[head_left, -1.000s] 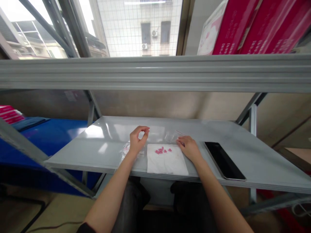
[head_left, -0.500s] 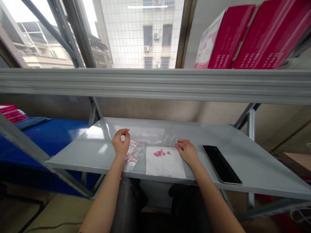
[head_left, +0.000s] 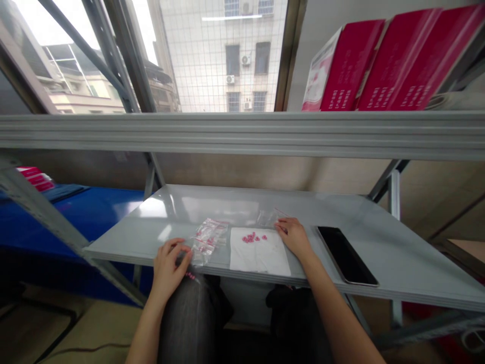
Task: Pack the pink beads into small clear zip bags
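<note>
Low at the shelf's front edge, my left hand [head_left: 169, 267] has its fingers bent and spaced apart, with no object visible between them. Beside it lie crumpled clear zip bags [head_left: 208, 240] with pink pieces inside. A few pink beads [head_left: 190, 276] show on my knee just below the thumb. My right hand [head_left: 293, 236] rests at the back right corner of a white sheet [head_left: 257, 259], fingers curled together next to a flat clear bag [head_left: 267, 217]; what they pinch is too small to make out. Several small pink pieces [head_left: 250, 237] lie clustered on the sheet.
A dark-screened tablet or phone [head_left: 345, 255] lies right of my right hand on the grey shelf [head_left: 401, 253]. An upper beam [head_left: 242, 132] crosses ahead, with pink boxes [head_left: 394, 65] standing above it. A blue surface [head_left: 102, 212] is at left.
My left hand has dropped from above the shelf, beside the bags, to the front edge near my knee, its pinch loosening. My right hand stays in place. The view has shifted slightly.
</note>
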`<state>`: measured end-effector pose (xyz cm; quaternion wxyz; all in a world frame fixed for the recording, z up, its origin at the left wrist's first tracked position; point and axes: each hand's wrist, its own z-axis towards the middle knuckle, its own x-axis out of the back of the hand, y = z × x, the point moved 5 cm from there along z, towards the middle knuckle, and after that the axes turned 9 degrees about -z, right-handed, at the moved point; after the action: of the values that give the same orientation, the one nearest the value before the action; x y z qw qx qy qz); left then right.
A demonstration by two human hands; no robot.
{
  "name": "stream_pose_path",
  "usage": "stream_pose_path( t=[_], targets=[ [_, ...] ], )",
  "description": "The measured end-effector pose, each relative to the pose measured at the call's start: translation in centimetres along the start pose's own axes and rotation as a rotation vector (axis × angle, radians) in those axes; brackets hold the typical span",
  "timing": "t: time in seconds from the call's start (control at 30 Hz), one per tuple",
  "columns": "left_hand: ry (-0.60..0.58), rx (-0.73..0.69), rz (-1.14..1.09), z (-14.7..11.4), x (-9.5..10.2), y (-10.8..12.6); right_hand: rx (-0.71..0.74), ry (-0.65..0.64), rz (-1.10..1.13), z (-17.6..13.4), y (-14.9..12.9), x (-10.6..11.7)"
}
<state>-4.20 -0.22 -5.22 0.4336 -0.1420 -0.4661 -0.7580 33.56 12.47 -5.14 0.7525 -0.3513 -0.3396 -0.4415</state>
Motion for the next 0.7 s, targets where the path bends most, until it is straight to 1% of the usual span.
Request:
stream_pose_path(
  t=[0.07, 0.1, 0.2, 0.27, 0.33, 0.43, 0.47, 0.53, 0.57, 0.63, 0.67, 0.7],
  targets=[
    [-0.012, 0.001, -0.075, -0.4, -0.2, 0.2, 0.005, 0.028, 0.012, 0.0, 0.0, 0.3],
    [0.002, 0.016, -0.163, -0.3, -0.1, 0.4, 0.005, 0.046, 0.019, 0.0, 0.0, 0.4],
    [0.124, 0.131, -0.482, 0.5, 0.7, 0.7, -0.006, 0.117, 0.047, 0.1, 0.2, 1.0],
    [0.209, 0.215, -0.593, 1.9, 1.1, 0.8, -0.022, 0.170, 0.074, 0.1, 0.4, 1.4],
    [0.229, 0.252, -0.622, 3.9, 0.7, 1.0, -0.044, 0.224, 0.103, 0.2, 0.6, 1.8],
    [0.199, 0.303, -0.624, 7.2, -0.5, 1.4, -0.090, 0.310, 0.143, -0.1, 0.6, 2.8],
    [0.197, 0.318, -0.611, 8.1, -0.8, 1.5, -0.108, 0.340, 0.153, -0.3, 0.5, 3.3],
    [0.249, 0.325, -0.588, 8.8, -0.7, 2.1, -0.138, 0.403, 0.168, -1.2, -0.1, 4.6],
    [0.290, 0.317, -0.585, 8.7, -0.4, 2.6, -0.145, 0.440, 0.182, -1.9, -0.8, 5.3],
    [0.363, 0.285, -0.611, 7.3, 0.3, 4.3, -0.138, 0.528, 0.246, -3.9, -2.7, 6.8],
    [0.374, 0.270, -0.644, 6.1, 0.3, 5.5, -0.120, 0.573, 0.290, -5.1, -4.1, 7.5],
    [0.361, 0.256, -0.684, 4.6, 0.1, 6.8, -0.105, 0.600, 0.324, -6.4, -5.6, 7.9]
  ],
)
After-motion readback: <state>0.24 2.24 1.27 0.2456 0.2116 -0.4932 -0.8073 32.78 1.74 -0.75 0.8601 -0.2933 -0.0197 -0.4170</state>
